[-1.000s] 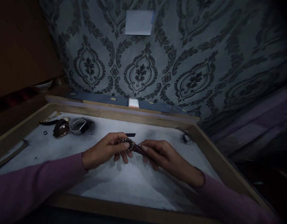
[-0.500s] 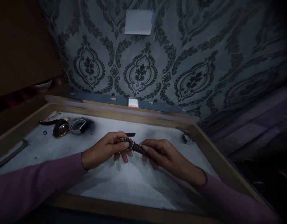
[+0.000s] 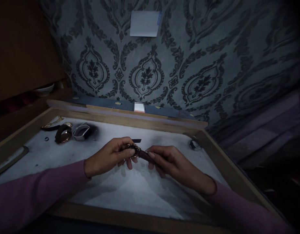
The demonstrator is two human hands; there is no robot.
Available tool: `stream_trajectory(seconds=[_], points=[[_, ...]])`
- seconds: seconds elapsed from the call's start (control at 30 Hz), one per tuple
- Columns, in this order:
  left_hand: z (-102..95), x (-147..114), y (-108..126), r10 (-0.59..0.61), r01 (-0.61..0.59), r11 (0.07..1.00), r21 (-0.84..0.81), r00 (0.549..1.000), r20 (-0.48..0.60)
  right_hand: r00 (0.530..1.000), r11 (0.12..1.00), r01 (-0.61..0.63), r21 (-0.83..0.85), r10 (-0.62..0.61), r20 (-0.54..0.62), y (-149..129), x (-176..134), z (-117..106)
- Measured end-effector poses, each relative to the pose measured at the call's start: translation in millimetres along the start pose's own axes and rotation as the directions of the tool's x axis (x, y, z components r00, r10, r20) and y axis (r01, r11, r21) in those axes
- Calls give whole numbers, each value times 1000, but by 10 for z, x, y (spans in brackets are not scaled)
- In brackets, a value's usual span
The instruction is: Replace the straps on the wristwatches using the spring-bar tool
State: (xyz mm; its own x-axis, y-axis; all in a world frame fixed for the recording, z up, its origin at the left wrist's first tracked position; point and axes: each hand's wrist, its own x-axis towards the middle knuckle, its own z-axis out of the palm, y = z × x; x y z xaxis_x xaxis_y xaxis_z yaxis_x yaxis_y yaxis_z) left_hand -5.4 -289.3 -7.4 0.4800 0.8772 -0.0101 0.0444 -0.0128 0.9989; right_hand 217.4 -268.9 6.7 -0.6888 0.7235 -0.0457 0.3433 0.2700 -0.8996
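Between my hands, above the white surface, is a wristwatch point(image 3: 135, 150) with a dark dial, a gold-coloured case and a brown strap. My left hand point(image 3: 113, 154) grips the case, its thumb lying across the dial. The strap point(image 3: 145, 156) runs right into my right hand point(image 3: 173, 162), pinched between thumb and fingers; its far end is hidden there. Just behind the watch, a short dark strip point(image 3: 136, 140) lies on the white surface, partly covered by my left fingers.
A wooden rim point(image 3: 145, 122) surrounds the white surface point(image 3: 130, 191). At back left lie a brown-strapped watch point(image 3: 63, 133), a light-strapped watch point(image 3: 82, 131) and a small black loop point(image 3: 46, 139). Another watch point(image 3: 195, 144) lies at the right, a curved strap point(image 3: 12, 161) at the left.
The watch has tilted slightly in my fingers, so its dial shows less. Both hands keep their hold in nearly the same place.
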Motion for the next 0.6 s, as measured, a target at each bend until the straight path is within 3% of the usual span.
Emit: stream_trajectory(seconds=[0.27,0.6], points=[[8,7,-6,-44,46,991,-127,999,13,1000,998,13,66,-14,8,-5,10,0],[7,-1,-3,-65,67,992,-108,998,18,1000,998,-7,68,6,9,-40,12,5]])
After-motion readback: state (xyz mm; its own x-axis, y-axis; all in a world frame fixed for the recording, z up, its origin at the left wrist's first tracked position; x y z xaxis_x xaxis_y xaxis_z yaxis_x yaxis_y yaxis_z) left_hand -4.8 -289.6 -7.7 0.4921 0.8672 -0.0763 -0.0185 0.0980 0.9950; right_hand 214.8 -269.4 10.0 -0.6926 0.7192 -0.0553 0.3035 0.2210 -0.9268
